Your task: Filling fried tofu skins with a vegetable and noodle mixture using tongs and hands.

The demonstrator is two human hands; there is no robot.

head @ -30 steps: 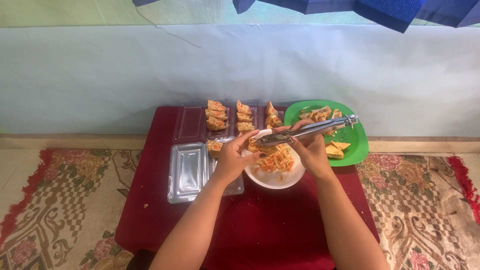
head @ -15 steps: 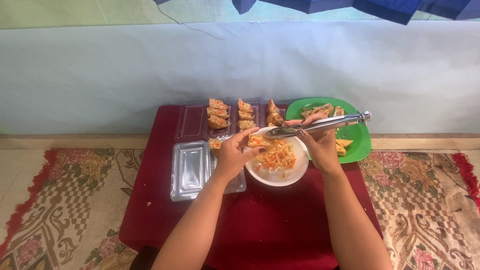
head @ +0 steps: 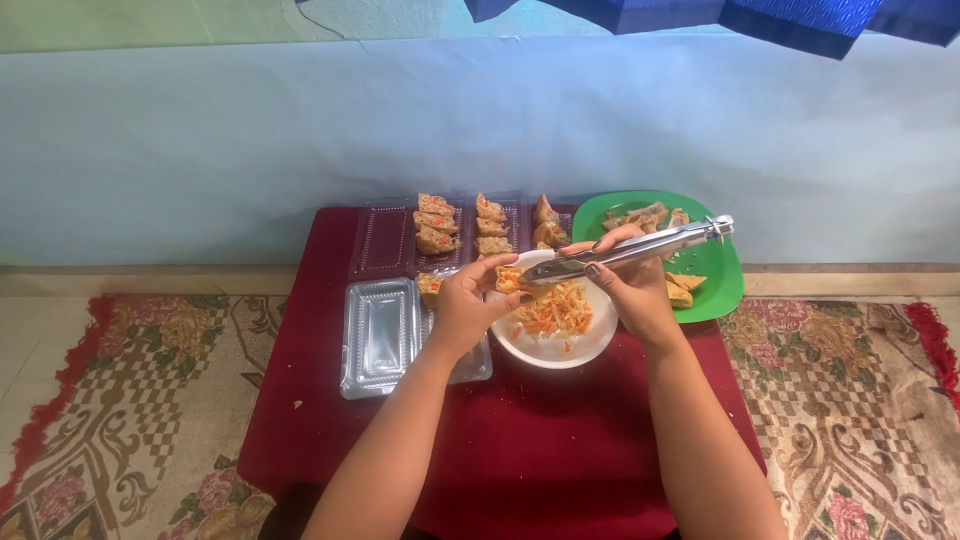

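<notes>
My left hand [head: 467, 305] holds a small fried pastry piece [head: 508, 279] over the rim of a white bowl [head: 558, 353]. The bowl has shredded orange and pale salad [head: 553, 313] in it. My right hand [head: 630, 290] grips metal tongs [head: 640, 246] whose tips point left and touch the pastry piece. A green plate [head: 722, 283] with several fried pieces sits behind the right hand.
Clear plastic trays [head: 382, 330] lie open on the red-clothed low table [head: 540, 450]; the far ones hold rows of filled pastry pieces [head: 436, 223]. A pale blue wall runs behind. Patterned rugs [head: 120, 390] flank the table on both sides.
Both hands stayed over the bowl. The left hand's pastry piece and the tong tips have come together.
</notes>
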